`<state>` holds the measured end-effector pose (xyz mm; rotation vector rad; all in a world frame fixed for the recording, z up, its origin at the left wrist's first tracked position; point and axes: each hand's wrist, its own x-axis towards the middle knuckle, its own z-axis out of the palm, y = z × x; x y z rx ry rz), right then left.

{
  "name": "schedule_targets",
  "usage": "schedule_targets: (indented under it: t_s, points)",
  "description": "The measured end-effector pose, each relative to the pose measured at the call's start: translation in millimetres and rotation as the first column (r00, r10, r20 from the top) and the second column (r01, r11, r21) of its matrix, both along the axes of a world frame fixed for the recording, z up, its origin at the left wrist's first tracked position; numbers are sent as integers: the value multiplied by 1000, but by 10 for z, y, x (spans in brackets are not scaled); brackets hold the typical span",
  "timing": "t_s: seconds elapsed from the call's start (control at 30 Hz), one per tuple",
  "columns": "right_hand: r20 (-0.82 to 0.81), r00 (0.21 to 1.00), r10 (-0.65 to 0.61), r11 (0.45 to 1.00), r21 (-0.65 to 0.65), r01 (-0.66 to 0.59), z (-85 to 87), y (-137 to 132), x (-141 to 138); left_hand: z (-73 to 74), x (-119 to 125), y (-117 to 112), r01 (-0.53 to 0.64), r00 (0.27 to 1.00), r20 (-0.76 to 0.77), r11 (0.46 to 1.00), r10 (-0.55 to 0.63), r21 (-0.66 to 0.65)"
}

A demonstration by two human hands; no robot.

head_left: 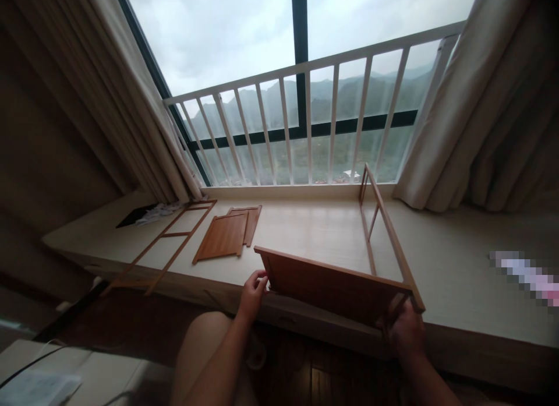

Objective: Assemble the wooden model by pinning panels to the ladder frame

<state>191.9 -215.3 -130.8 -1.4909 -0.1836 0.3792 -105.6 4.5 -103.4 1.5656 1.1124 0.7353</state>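
1. Head camera: a brown board is up at the front edge of the pale ledge, with one end by each hand.
2. The left hand has bent fingers at the board's left end. They look like they touch it, but I cannot tell if they pinch it.
3. The right hand is closed around the board's right end. It is blurry, so I cannot tell if it grips the tall frame too.
4. That frame stands on its side on the ledge, and the board meets its near end.
5. Two small panels lie on the ledge, one partly over the other. Left of them is another frame, lying down.
6. I think the step now is lining up board and frame at the corner. That calls for a level board and a steady frame.
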Motion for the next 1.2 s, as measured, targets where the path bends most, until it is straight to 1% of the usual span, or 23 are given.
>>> schedule_targets:
  t_s: [0.07, 0.17, 0.33, 0.43, 0.57, 0.7, 0.8, 1.0, 1.2]
  points:
    - [11, 1000, -21, 998, -51, 21, 27, -12, 27, -25, -11, 12, -11, 1000, -13, 1000, 11, 2]
    - [27, 1000, -14, 996, -92, 16, 69, 1, 19, -54, -21, 26, -2, 1000, -31, 1000, 2, -1]
    - [29, 999, -15, 997, -72, 17, 94, 32, -62, -53, -29, 33, 14, 999, -29, 1000, -15, -8]
    - [25, 998, -55, 998, -31, 56, 47, 58, -85, -26, -32, 35, 25, 999, -20, 999, -25, -20]
    - [0, 995, -96, 995, 38, 96, -60, 129, -92, 7, -32, 28, 25, 999, -21, 999, -26, -31]
    - [-30, 997, -76, 992, 98, 78, -150, 182, -106, 20, -26, 12, 10, 999, -30, 999, -11, -31]
    - [-42, 998, -53, 992, 113, 57, -186, 162, -98, 19, -17, 12, -4, 1000, -31, 1000, 3, -24]
    - [-79, 993, -83, 995, 43, 86, -229, 82, -43, -14, -1, 14, -18, 1000, -26, 1000, 17, -23]
    - [-159, 982, -101, 995, -31, 98, -264, 119, -77, -47, 10, 2, -11, 999, -30, 999, 9, -40]
